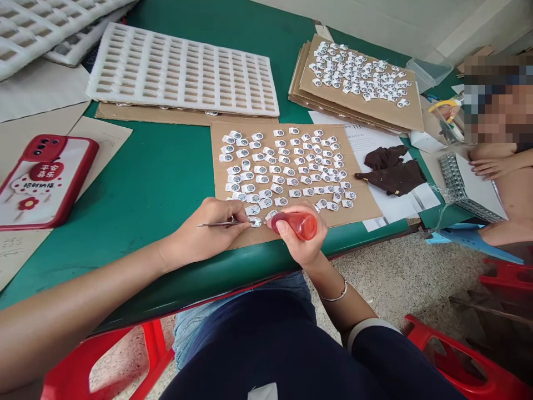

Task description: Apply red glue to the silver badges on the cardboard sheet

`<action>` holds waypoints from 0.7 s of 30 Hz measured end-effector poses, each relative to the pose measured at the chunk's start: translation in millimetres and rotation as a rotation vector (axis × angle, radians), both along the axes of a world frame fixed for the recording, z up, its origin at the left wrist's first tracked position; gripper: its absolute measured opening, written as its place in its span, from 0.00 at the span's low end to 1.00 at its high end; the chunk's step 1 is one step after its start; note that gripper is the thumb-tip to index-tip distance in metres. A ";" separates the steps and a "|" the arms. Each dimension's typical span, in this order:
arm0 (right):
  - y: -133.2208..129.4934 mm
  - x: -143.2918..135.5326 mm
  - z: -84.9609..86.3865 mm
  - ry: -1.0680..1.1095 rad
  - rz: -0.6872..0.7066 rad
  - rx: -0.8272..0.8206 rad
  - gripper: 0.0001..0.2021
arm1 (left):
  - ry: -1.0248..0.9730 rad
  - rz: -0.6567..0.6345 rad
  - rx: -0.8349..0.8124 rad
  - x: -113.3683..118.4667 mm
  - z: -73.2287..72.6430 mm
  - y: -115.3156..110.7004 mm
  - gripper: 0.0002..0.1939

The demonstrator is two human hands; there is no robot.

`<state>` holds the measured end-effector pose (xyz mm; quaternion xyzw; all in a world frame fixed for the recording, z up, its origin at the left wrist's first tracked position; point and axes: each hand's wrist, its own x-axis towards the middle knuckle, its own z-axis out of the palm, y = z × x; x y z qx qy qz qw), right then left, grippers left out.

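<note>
Tags point(292, 181) in loose rows on cardboard point(366, 208), upon a green surface point(154, 155). Left hand point(210, 229): grip pinched on tweezers point(220, 224), tips at 1 tag. Right hand point(306, 244): grip wrapped round a red bottle point(307, 225) beside it. Step in hand, apparently: dabbing that tag; next move calls for a steady squeeze.

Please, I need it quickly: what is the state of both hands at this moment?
Left hand: closed, holding thin metal tweezers between the fingers.
Right hand: closed around a red squeeze bottle.
</note>
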<state>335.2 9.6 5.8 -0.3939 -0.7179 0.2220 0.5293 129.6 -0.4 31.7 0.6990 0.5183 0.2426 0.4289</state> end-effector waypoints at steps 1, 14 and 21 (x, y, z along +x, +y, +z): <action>-0.3 0.1 -0.1 0.003 0.003 -0.001 0.10 | 0.000 -0.001 -0.003 -0.1 -0.4 0.1 0.05; -2.0 0.2 0.4 -0.005 0.016 -0.007 0.08 | -0.007 -0.005 0.001 -0.7 0.3 0.3 0.05; -1.9 -0.7 0.7 -0.012 0.017 0.006 0.09 | 0.001 -0.008 0.013 -1.3 1.6 0.8 0.05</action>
